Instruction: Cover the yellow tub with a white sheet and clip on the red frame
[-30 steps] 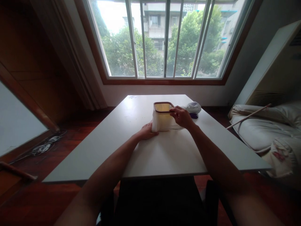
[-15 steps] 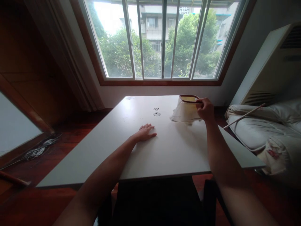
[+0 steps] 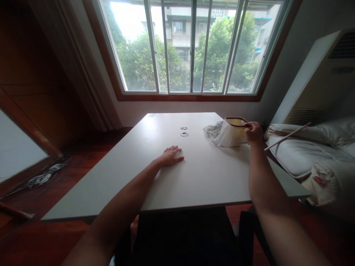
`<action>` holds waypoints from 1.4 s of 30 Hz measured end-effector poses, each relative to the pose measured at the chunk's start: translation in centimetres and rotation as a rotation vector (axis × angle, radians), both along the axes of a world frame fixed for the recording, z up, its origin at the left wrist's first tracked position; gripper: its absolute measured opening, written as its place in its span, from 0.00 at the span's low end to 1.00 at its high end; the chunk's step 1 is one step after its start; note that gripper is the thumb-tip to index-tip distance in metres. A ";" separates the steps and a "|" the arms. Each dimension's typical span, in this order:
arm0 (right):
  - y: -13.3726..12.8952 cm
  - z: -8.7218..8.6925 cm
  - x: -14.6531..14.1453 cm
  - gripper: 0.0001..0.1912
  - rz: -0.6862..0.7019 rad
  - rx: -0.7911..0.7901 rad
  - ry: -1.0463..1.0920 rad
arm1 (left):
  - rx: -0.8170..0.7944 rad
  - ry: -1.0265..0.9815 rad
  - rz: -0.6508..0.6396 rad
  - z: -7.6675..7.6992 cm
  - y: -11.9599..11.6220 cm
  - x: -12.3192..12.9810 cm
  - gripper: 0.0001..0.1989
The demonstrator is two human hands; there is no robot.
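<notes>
Brown-rimmed bin point(image 3: 235, 134) | held by right hand point(image 3: 253, 132) | extends left of it

Head-worn view, forward and down across white table point(image 3: 205, 173) toward window point(image 3: 180, 51).

Beyond your grip point(image 3: 253, 132), mostly to its left, you face a wide sliding glass window point(image 3: 177, 74) in a reddish-brown wooden frame point(image 3: 191, 98); its daylight glosses the flat white tabletop point(image 3: 205, 177) stretching left of your grip. To the right of your grip you have a cream padded sofa point(image 3: 291, 157) and a tall off-white vented appliance point(image 3: 313, 74). Far left, you see dim brownish curtains point(image 3: 83, 85) above dark red floorboards point(image 3: 94, 157).
</notes>
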State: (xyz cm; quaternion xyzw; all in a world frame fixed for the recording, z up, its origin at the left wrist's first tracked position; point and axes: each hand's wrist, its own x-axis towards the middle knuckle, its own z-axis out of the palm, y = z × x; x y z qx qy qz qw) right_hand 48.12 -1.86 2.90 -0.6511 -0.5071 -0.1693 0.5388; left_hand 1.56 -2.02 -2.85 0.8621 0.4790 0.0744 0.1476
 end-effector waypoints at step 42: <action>1.7 -6.9 -22.1 0.39 0.434 -1.023 -0.426 | 0.088 0.168 0.264 -1.4 3.1 -0.7 0.40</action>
